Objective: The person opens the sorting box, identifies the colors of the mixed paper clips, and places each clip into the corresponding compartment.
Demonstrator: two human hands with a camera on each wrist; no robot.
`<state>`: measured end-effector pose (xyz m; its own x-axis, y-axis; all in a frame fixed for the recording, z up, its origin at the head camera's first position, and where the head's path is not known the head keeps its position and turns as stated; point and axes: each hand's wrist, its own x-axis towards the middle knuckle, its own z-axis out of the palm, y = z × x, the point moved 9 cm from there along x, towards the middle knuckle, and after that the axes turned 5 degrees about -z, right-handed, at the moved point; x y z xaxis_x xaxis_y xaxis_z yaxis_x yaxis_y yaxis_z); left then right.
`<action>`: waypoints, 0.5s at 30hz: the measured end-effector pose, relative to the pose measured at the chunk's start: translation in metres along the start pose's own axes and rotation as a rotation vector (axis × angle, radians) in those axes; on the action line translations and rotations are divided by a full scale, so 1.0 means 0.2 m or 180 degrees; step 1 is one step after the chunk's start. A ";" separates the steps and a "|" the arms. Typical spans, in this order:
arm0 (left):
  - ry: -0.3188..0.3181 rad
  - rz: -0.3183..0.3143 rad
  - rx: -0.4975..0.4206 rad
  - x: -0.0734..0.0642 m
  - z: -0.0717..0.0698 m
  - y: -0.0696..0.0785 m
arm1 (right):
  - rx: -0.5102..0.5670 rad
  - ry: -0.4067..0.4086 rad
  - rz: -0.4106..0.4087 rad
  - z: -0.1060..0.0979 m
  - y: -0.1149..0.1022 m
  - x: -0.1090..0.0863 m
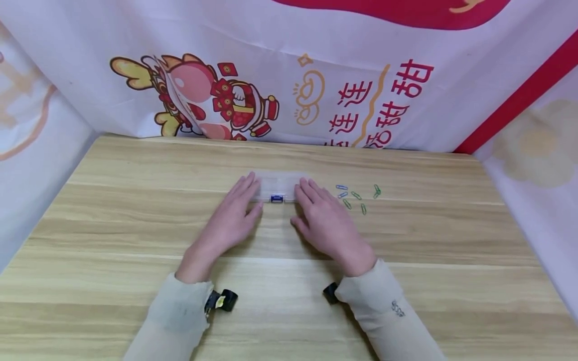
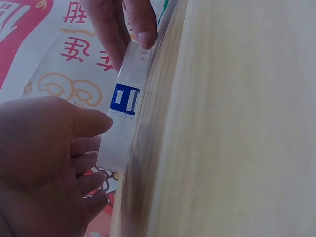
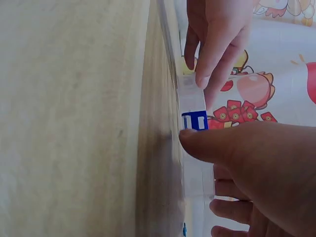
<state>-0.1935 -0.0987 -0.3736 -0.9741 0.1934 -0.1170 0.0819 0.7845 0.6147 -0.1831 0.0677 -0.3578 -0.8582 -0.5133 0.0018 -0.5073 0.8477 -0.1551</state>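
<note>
A clear plastic box (image 1: 277, 183) with a blue latch (image 1: 277, 199) on its front side lies on the table. My left hand (image 1: 235, 215) is at its left end, with the fingers nearly straight over that end and the thumb by the front side. My right hand (image 1: 327, 220) is at the opposite end, fingers likewise extended over the box. In the right wrist view the right thumb (image 3: 202, 143) appears just in front of the latch. Whether anything lies inside the box cannot be made out.
To the right of the box, several paper clips lie scattered on the wooden table (image 1: 429, 225), green ones (image 1: 355, 195) and blue ones (image 1: 341, 187). A printed cloth (image 1: 289, 100) hangs along the table's back edge, with more cloth at both sides.
</note>
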 end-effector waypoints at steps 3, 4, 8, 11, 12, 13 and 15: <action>0.0004 -0.0024 0.0021 0.01 0.00 0.01 | -0.0044 0.0042 0.0010 0.00 0.00 0.00; 0.0004 -0.0031 0.0011 0.01 0.00 0.01 | -0.0072 0.0046 0.0012 0.01 -0.01 0.00; -0.0018 -0.0030 -0.0085 0.02 0.01 0.02 | -0.0169 0.0037 0.0055 0.00 -0.01 0.00; -0.0019 -0.0013 -0.0117 0.03 0.02 0.04 | -0.0238 0.0066 0.0081 -0.02 -0.01 0.00; -0.0011 -0.0010 -0.0117 0.03 0.02 0.04 | -0.0255 0.0076 0.0085 -0.02 0.00 -0.01; -0.0002 -0.0012 -0.0116 0.03 0.02 0.05 | -0.0275 0.0097 0.0082 -0.03 0.00 -0.01; 0.0030 -0.0010 -0.0111 0.04 0.03 0.06 | -0.0302 0.0117 0.0090 -0.04 0.00 -0.01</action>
<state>-0.1992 -0.0851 -0.3714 -0.9763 0.1854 -0.1118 0.0716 0.7639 0.6413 -0.1823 0.0702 -0.3506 -0.8737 -0.4851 0.0353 -0.4864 0.8716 -0.0613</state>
